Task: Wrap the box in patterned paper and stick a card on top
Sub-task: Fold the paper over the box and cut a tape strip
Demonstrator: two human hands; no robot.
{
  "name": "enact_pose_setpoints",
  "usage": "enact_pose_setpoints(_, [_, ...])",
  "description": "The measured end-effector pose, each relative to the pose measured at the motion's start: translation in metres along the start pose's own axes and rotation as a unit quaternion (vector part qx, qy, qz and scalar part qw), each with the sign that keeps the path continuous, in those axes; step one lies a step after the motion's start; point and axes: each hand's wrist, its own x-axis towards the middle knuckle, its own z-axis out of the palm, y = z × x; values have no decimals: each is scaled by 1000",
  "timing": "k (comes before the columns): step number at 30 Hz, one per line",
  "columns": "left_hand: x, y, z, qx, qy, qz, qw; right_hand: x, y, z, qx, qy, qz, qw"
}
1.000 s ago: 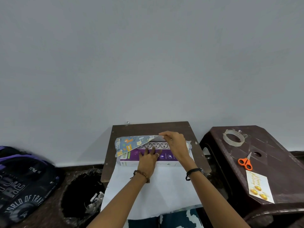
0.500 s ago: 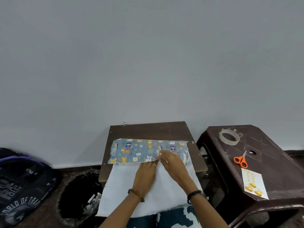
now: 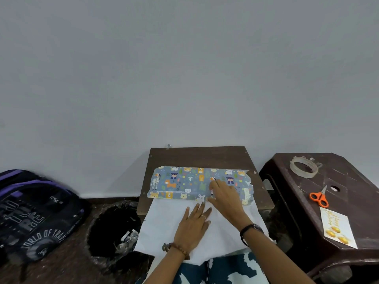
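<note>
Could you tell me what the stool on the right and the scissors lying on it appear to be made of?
The stool looks like moulded brown plastic: glossy sheen, rounded edges, scuffs and a round hole in the seat. The scissors have smooth orange handles, likely plastic, and pale grey blades, probably metal, though they are too small to be sure.

hands 2 (image 3: 192, 226) (image 3: 224, 196) | paper 1 (image 3: 184, 183) | tape roll 1 (image 3: 305, 169) | scissors 1 (image 3: 319, 197) | card 1 (image 3: 337, 227) | backpack 1 (image 3: 34, 212)

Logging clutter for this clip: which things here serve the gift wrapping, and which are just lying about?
For the job:
paper, folded over the box
left hand, flat on the paper's white side
right hand, pressing the fold
tape
scissors
card

Lying about:
backpack
bin
</note>
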Motion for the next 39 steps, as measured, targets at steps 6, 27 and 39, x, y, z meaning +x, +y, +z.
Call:
enact_pose_setpoints(6, [-5,0,4,32,-22,-4,999,25,-5,3,-72,-32,18,997])
enact_pose_setpoints(27, [3,7,28,42,25,-34,998,1,-21,30,-92,46,133,986])
enact_pose_setpoints(39, [36,-22,-15,-205,284,-101,931,-10,-21,72,3,171,126,977])
